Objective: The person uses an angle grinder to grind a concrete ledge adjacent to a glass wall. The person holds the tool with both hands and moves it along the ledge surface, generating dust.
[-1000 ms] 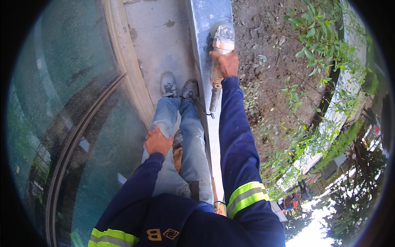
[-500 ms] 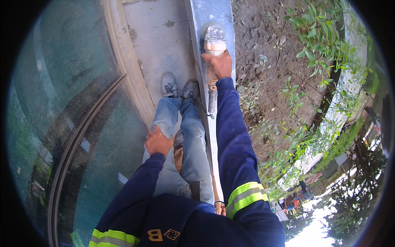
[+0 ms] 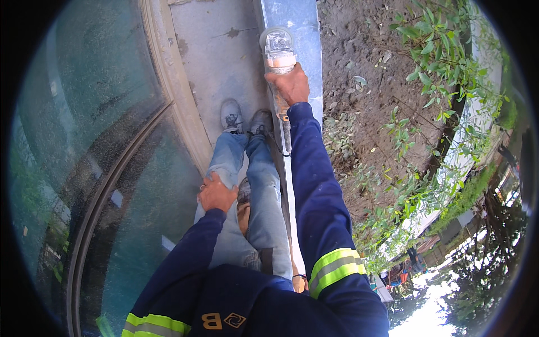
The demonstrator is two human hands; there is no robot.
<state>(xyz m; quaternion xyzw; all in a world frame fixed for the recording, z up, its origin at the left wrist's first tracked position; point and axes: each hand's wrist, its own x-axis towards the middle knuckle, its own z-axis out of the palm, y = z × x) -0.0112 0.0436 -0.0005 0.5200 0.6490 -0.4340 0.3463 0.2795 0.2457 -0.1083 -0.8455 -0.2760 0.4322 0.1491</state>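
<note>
My right hand (image 3: 290, 84) is wrapped round the body of a dusty, orange-banded angle grinder (image 3: 282, 59). Its round disc (image 3: 287, 32) lies on the pale grey top of a long, narrow ledge (image 3: 306, 33), near the left edge. Under my right forearm the tool's rear end and dark cord (image 3: 285, 147) are partly hidden. On my left knee rests my left hand (image 3: 218, 194), fingers spread over the faded jeans (image 3: 226, 157) and holding no tool.
Left of the ledge runs a concrete walkway (image 3: 208, 62), where my dusty shoes (image 3: 231, 115) stand. A large glass pane (image 3: 95, 84) is at far left. Soil (image 3: 359, 56) and leafy shrubs (image 3: 432, 56) lie right. Part of another person's arm (image 3: 299, 282) shows below.
My right hand and the grinder have shifted left across the ledge, toward its walkway-side edge, and slightly up in the picture. My left hand has stayed on the knee.
</note>
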